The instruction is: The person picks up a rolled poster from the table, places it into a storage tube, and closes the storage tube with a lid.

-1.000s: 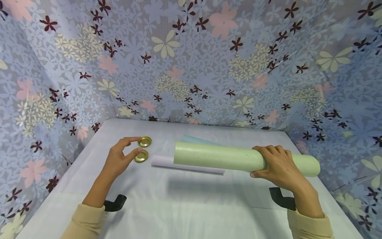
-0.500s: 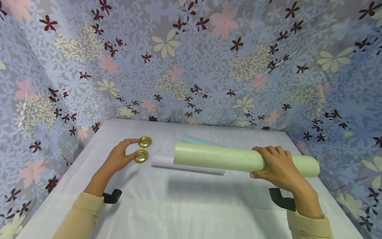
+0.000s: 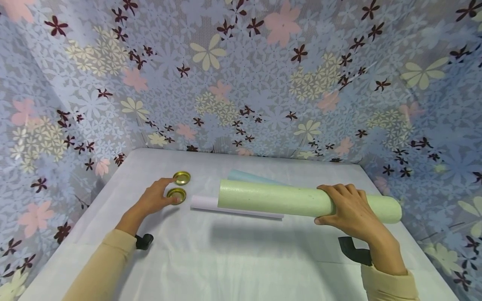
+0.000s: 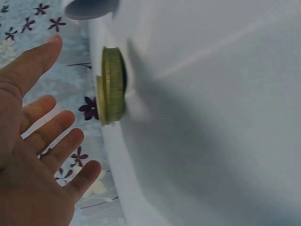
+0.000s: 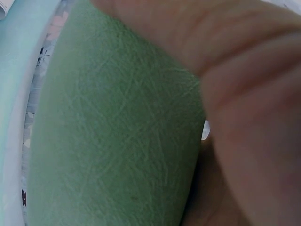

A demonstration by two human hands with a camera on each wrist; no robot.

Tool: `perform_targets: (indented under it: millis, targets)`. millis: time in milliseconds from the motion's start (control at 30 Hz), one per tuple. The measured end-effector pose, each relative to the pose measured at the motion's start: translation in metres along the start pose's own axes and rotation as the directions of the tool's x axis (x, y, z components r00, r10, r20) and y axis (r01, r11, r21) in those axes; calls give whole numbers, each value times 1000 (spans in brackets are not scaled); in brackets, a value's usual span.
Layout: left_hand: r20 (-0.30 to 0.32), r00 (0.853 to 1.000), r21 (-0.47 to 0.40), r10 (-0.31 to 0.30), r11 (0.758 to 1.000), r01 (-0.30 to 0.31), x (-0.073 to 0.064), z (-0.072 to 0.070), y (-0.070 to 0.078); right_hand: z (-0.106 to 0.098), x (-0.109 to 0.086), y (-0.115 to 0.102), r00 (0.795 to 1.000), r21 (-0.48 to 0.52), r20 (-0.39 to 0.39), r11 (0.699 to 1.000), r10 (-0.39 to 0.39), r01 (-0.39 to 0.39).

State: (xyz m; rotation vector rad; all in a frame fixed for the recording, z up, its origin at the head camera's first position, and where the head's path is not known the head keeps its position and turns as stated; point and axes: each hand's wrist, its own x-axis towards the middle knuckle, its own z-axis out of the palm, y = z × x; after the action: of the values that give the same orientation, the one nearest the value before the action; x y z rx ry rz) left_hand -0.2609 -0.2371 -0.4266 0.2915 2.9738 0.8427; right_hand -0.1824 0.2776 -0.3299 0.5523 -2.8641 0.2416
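Note:
My right hand (image 3: 352, 211) grips a thick light-green paper roll (image 3: 271, 198) near its right end and holds it level above the table. In the right wrist view the green surface (image 5: 113, 117) fills the middle, with the thumb across it. My left hand (image 3: 151, 201) reaches towards two round gold jar lids, its thumb and fingers spread apart. The far lid (image 3: 182, 178) lies by the index fingertip, while the thumb overlaps the near lid (image 3: 176, 195). From the left wrist, a gap shows between the fingers and the near lid's rim (image 4: 115, 84).
A thin lavender paper roll (image 3: 203, 202) lies on the white-covered table (image 3: 226, 271), partly behind the green one. Behind that, a light-blue roll (image 3: 246, 176) is mostly hidden. A floral curtain (image 3: 241, 83) hangs along the table's back and sides.
My left hand has lowered and shifted slightly right, its thumb now over the near lid. My right hand and the green paper roll have hardly moved.

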Motion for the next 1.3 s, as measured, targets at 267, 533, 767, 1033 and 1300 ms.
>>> perform_targets:
  millis: [267, 533, 767, 1033, 1300]
  targets:
    - [-16, 999, 78, 51, 996, -50, 8, 10, -7, 0, 1, 0, 1000, 4, -1, 1000, -1, 1]
    - [10, 1000, 90, 27, 996, -28, 11, 14, -7, 0, 2, -1, 1000, 7, 5, 1000, 5, -5]
    - [11, 1000, 84, 16, 996, -17, 12, 16, -10, 0, 2, -2, 1000, 6, 7, 1000, 9, -9]
    - [18, 1000, 110, 21, 994, -23, 15, 22, -17, 1, 2, -2, 1000, 12, 13, 1000, 14, -15]
    - [24, 999, 151, 29, 988, -32, 18, 24, -17, 2, 1, -1, 1000, 10, 14, 1000, 17, -17]
